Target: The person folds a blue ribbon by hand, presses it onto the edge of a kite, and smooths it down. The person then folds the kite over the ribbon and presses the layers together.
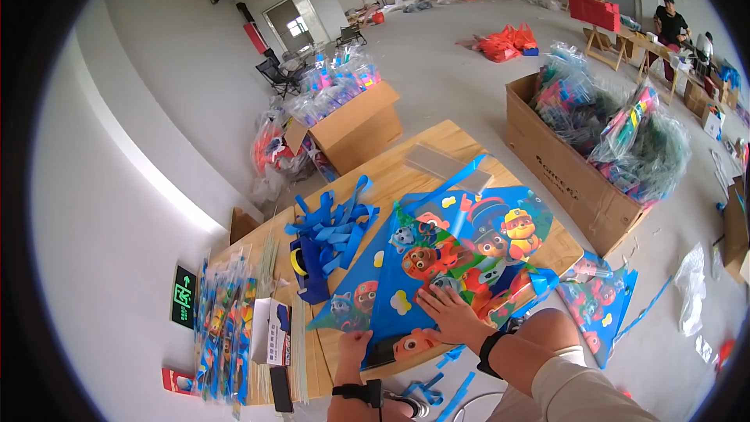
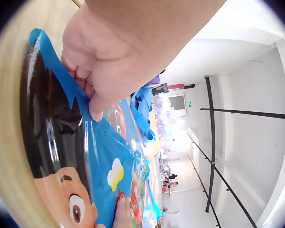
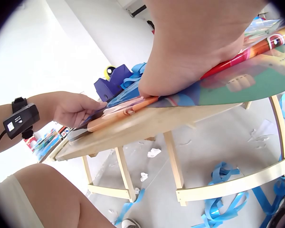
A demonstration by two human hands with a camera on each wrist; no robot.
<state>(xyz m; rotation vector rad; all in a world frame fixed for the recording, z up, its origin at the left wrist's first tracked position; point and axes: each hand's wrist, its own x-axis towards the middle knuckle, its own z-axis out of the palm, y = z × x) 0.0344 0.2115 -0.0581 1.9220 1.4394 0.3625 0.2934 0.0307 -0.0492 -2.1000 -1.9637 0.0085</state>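
A glossy blue plastic sheet with cartoon dogs (image 1: 394, 266) lies over the wooden table's front part. My left hand (image 1: 353, 350) pinches its near-left edge; in the left wrist view the thumb of that hand (image 2: 102, 61) presses on the blue film (image 2: 109, 152), with the other fingers curled at the edge. The right hand (image 1: 453, 316) rests spread and flat on the sheet, right of the left hand. From the right wrist view, the heel of the right hand (image 3: 187, 61) bears on the sheet near the table edge, while the left hand (image 3: 73, 110) holds the dark corner.
Blue ribbons (image 1: 332, 219) and a blue tape dispenser (image 1: 311, 272) lie left of the sheet, beside a small white box (image 1: 271, 332) and packed cartoon pieces (image 1: 226, 328). Large cartons (image 1: 574, 180) of bagged goods stand beyond the table. Ribbon scraps (image 3: 218, 209) lie on the floor.
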